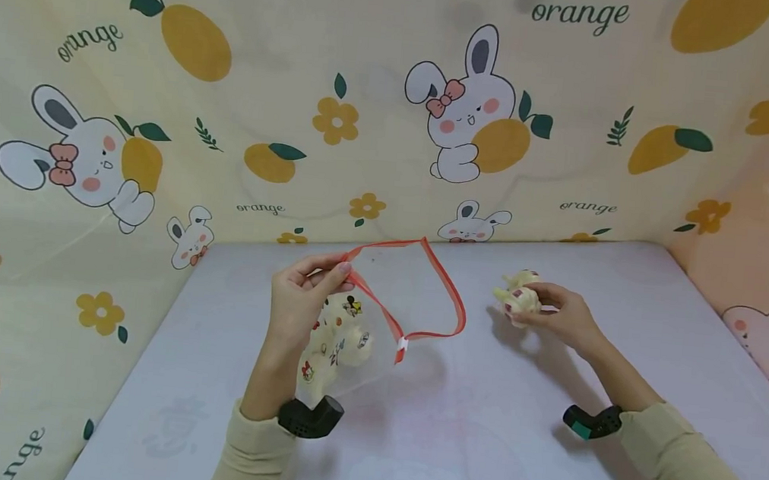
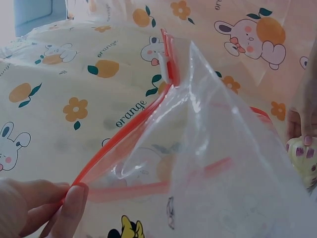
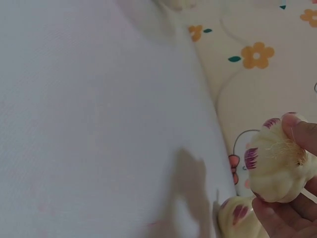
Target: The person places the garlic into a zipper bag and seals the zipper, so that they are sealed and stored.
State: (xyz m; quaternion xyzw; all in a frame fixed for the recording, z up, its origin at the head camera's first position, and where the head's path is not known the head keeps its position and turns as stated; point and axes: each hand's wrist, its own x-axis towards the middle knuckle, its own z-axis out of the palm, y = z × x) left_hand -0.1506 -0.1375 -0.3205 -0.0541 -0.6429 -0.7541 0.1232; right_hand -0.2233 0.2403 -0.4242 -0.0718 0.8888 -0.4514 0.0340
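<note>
My left hand (image 1: 304, 294) pinches the red zip edge of a clear zip bag (image 1: 439, 275) between thumb and fingers. The bag's mouth gapes wide, with a white slider (image 2: 165, 67) on the red strip. Cartoon figures are printed on its lower part, where pale rounded things, apparently garlic bulbs (image 1: 356, 348), lie inside. Over the table at the right, my right hand (image 1: 566, 313) grips a garlic bulb (image 3: 277, 171) with purple streaks by thumb and fingers. Another garlic bulb (image 3: 238, 218) shows close beside it, partly hidden by the fingers.
A pale white table (image 1: 464, 430) lies under both hands. Behind and at the sides hangs a cream cloth (image 1: 386, 65) printed with rabbits, oranges and flowers. Black wrist cameras (image 1: 310, 416) are strapped to both wrists.
</note>
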